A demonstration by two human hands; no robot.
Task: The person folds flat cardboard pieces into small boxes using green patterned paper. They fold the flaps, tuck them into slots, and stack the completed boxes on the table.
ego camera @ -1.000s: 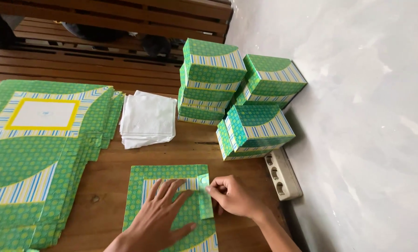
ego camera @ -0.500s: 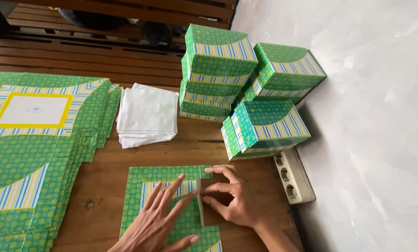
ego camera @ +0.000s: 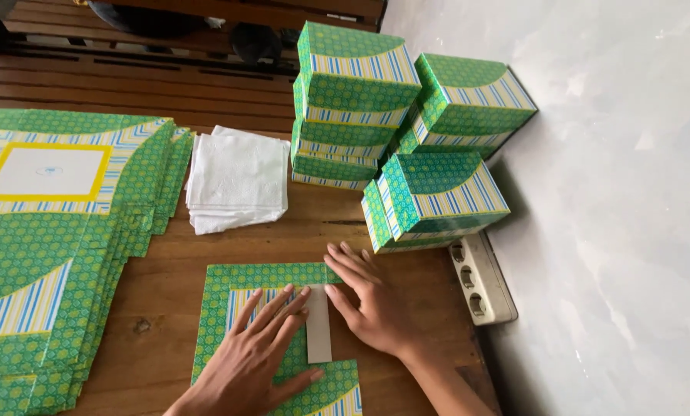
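On the wooden table (ego camera: pixel 167 293), near its front edge:

Sheet in work: flat green patterned card sheet (ego camera: pixel 237 281), lying between both hands; narrow side flap (ego camera: pixel 318 327) folded inward, pale underside facing up.

Left hand (ego camera: pixel 260 354): fingers spread, palm down, pressed flat on the card sheet; fingertips touching the left edge of the flap.

Right hand (ego camera: pixel 368 304): fingers extended and close together, laid flat at the right edge of the sheet; thumb resting against the flap. Nothing pinched or gripped.

Left of the sheet: large fanned stack of flat sheets (ego camera: pixel 52 231), same green pattern with striped bands; top one showing a white panel framed in yellow.

Behind the sheet: pile of white paper napkins (ego camera: pixel 237 181), just beside the flat stack.

Right rear: finished boxes (ego camera: pixel 406 139), green with striped bands, piled against the grey wall (ego camera: pixel 614 192); front box tilted.

Right of the right hand: beige power strip (ego camera: pixel 483 277), lying along the wall, below the tilted box.
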